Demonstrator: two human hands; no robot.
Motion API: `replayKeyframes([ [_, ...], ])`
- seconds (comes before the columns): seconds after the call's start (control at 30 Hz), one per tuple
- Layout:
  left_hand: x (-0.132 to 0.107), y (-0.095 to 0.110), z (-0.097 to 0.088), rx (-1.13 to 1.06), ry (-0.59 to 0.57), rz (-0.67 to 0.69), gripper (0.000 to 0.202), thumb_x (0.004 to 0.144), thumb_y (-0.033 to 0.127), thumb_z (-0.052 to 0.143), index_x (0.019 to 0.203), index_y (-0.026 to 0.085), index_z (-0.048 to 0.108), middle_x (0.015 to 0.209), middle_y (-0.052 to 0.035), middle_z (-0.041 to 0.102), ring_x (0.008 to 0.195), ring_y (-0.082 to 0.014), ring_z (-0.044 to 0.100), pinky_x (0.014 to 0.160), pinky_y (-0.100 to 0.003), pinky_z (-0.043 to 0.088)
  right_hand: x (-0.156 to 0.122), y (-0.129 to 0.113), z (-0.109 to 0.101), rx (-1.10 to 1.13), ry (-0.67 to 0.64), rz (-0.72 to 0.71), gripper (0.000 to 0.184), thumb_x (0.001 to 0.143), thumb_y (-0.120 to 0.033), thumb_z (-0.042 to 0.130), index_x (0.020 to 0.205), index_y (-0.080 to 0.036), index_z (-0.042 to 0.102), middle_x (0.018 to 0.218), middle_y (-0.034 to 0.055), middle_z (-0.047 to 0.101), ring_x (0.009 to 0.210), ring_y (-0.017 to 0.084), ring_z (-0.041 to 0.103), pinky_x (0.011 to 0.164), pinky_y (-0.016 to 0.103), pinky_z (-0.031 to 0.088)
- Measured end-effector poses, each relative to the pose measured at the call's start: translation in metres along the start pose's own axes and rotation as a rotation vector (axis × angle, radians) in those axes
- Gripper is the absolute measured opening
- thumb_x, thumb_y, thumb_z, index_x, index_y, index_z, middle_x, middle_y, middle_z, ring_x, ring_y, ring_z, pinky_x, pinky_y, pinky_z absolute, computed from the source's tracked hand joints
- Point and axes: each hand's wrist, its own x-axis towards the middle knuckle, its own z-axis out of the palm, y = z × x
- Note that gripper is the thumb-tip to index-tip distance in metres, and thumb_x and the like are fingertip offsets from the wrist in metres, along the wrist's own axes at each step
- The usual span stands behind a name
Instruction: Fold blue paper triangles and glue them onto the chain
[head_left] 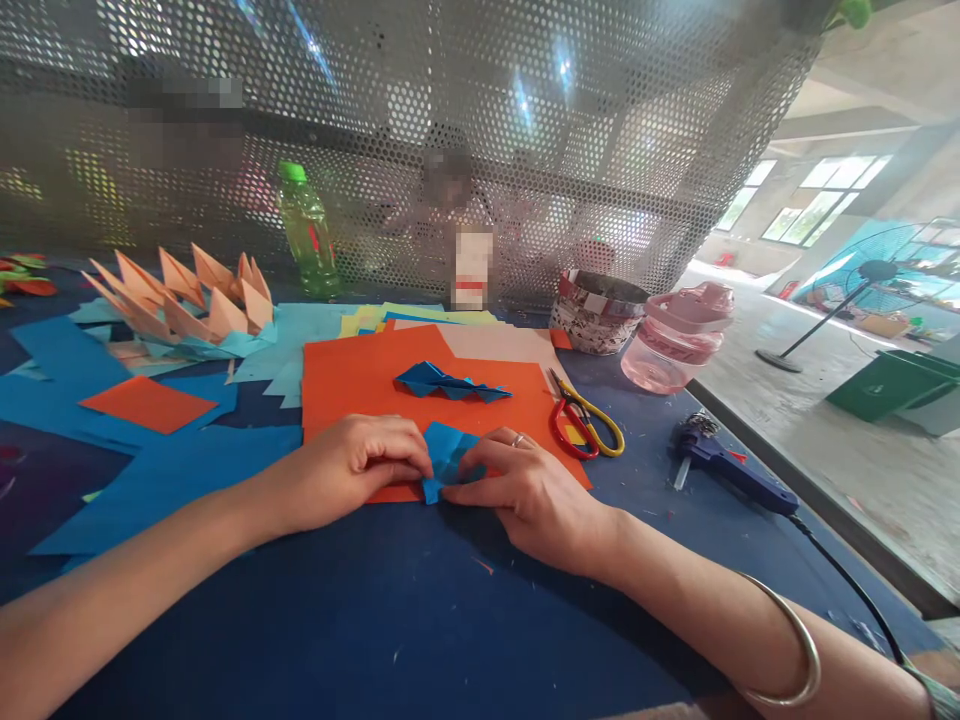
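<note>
Plainly, blue paper (445,443) lies between left fingers (405,448) and right fingers (486,454); touching both.

Both hands (463,478) pinch a small blue paper (445,446) over orange sheets (360,385).

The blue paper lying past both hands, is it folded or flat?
Folded: the blue paper has creases and zigzag edges. It lies on the orange sheet, apart from the left hand and right hand.
</note>
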Motion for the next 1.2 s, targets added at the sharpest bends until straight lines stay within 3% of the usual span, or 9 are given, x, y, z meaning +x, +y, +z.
replayKeyframes([
  [0.13, 0.004, -0.004, 0.007, 0.026, 0.06, 0.021, 0.02, 0.093, 0.023, 0.053, 0.089, 0.024, 0.073, 0.087, -0.0004, 0.069, 0.083, -0.0143, 0.064, 0.077, -0.025, 0.051, 0.001, 0.003, -0.002, -0.067, -0.05, -0.072, 0.045, 0.082, 0.003, 0.047, 0.109, -0.024, 0.072, 0.108, 0.0065, 0.067, 0.094, 0.018, 0.056, 0.083, 0.034, 0.048],
  [0.3, 0.01, -0.001, 0.008, 0.015, 0.039, 0.057, 0.021, 0.091, 0.022, 0.054, 0.083, 0.023, 0.073, 0.081, -0.0008, 0.069, 0.079, -0.0142, 0.063, 0.075, -0.026, 0.05, 0.0, 0.004, -0.002, -0.064, -0.099, -0.123, 0.045, 0.082, 0.001, 0.048, 0.113, -0.023, 0.071, 0.114, 0.0066, 0.066, 0.099, 0.019, 0.057, 0.088, 0.034, 0.048],
  [0.6, 0.012, -0.006, 0.016, 0.001, 0.068, 0.071, 0.024, 0.094, 0.029, 0.053, 0.082, 0.023, 0.073, 0.083, -0.0014, 0.067, 0.08, -0.0145, 0.061, 0.075, -0.026, 0.05, 0.0, 0.004, -0.002, -0.065, -0.099, -0.132, 0.046, 0.08, 0.0, 0.049, 0.114, -0.023, 0.07, 0.117, 0.0069, 0.064, 0.1, 0.018, 0.058, 0.089, 0.033, 0.047],
  [0.8, 0.014, -0.002, 0.017, 0.029, 0.062, 0.077, 0.019, 0.092, 0.022, 0.054, 0.081, 0.022, 0.069, 0.083, 0.0002, 0.065, 0.081, -0.0137, 0.06, 0.077, -0.026, 0.047, 0.0, 0.005, -0.003, -0.086, -0.106, -0.142, 0.047, 0.08, -0.001, 0.049, 0.116, -0.023, 0.069, 0.117, 0.0074, 0.063, 0.099, 0.018, 0.058, 0.088, 0.032, 0.046],
  [0.93, 0.014, 0.0, 0.016, 0.079, 0.08, 0.037, 0.011, 0.089, 0.019, 0.058, 0.093, 0.023, 0.067, 0.089, 0.0011, 0.065, 0.087, -0.0155, 0.059, 0.079, -0.027, 0.045, -0.001, 0.004, -0.003, -0.086, -0.093, -0.123, 0.048, 0.08, -0.001, 0.048, 0.117, -0.023, 0.07, 0.114, 0.007, 0.063, 0.097, 0.019, 0.057, 0.087, 0.032, 0.046],
  [1.03, 0.013, -0.001, 0.015, 0.099, 0.113, -0.036, 0.016, 0.085, 0.025, 0.066, 0.101, 0.023, 0.064, 0.096, 0.0007, 0.064, 0.085, -0.0159, 0.058, 0.075, -0.027, 0.046, -0.002, 0.003, -0.004, -0.064, -0.085, -0.101, 0.047, 0.08, -0.001, 0.049, 0.116, -0.024, 0.071, 0.112, 0.0063, 0.063, 0.093, 0.018, 0.057, 0.084, 0.031, 0.046],
  [1.2, 0.011, -0.001, 0.013, 0.175, 0.119, -0.045, 0.011, 0.085, 0.029, 0.067, 0.089, 0.021, 0.062, 0.091, 0.0002, 0.062, 0.087, -0.0177, 0.056, 0.078, -0.03, 0.043, -0.001, 0.002, -0.005, -0.025, -0.087, -0.076, 0.048, 0.08, 0.0, 0.048, 0.115, -0.023, 0.071, 0.112, 0.0067, 0.064, 0.097, 0.018, 0.059, 0.085, 0.032, 0.047],
])
